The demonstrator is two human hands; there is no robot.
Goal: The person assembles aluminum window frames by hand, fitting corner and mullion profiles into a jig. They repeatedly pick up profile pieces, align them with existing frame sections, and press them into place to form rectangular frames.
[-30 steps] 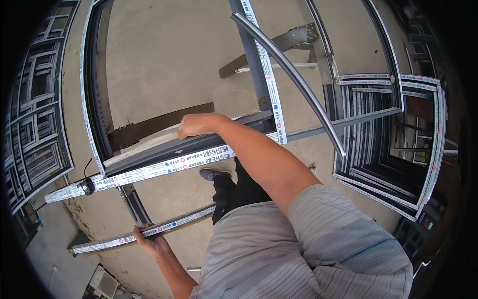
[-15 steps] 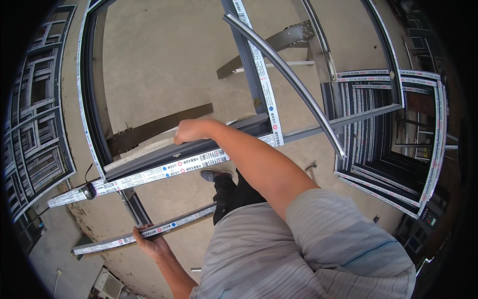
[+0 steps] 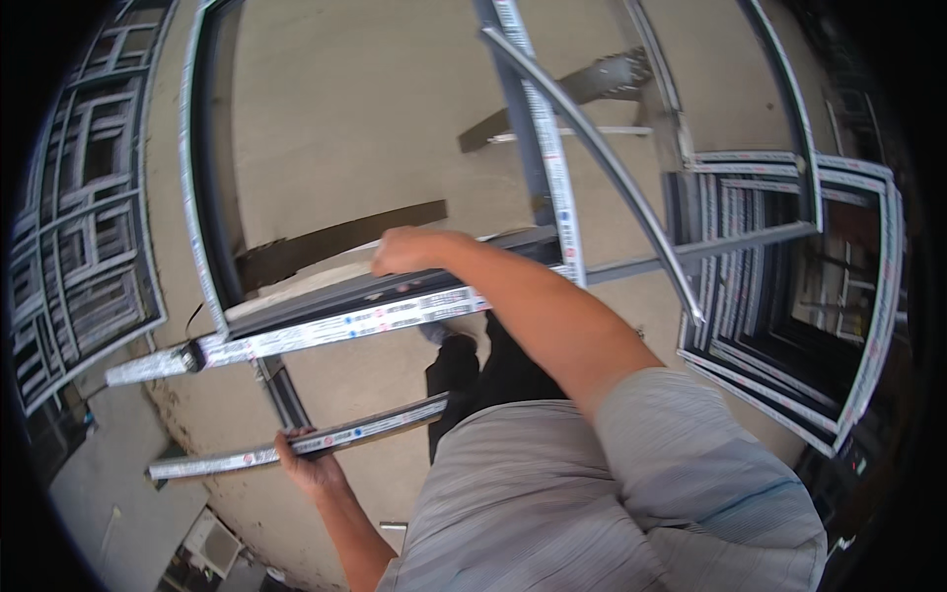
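Observation:
My left hand is closed around a short, film-covered profile bar at the lower left, which joins a dark crosspiece running to the larger frame. My right hand is closed, with the arm stretched across the lower member of that large window frame. Its curled fingers rest at the member's inner edge, where a pale strip runs leftward. Whatever those fingers grip is hidden. A small black object sits on the member's left part.
A long grey strip lies slanted across the frame's upright. Brown boards lie beneath the frame opening. Nested frames stand at the right; more frames are stacked at the left. A white boxy unit stands at the lower left.
The whole view has shifted and turned slightly, so the frames appear farther right, with some blur. Both hands keep their places on the frame and bar.

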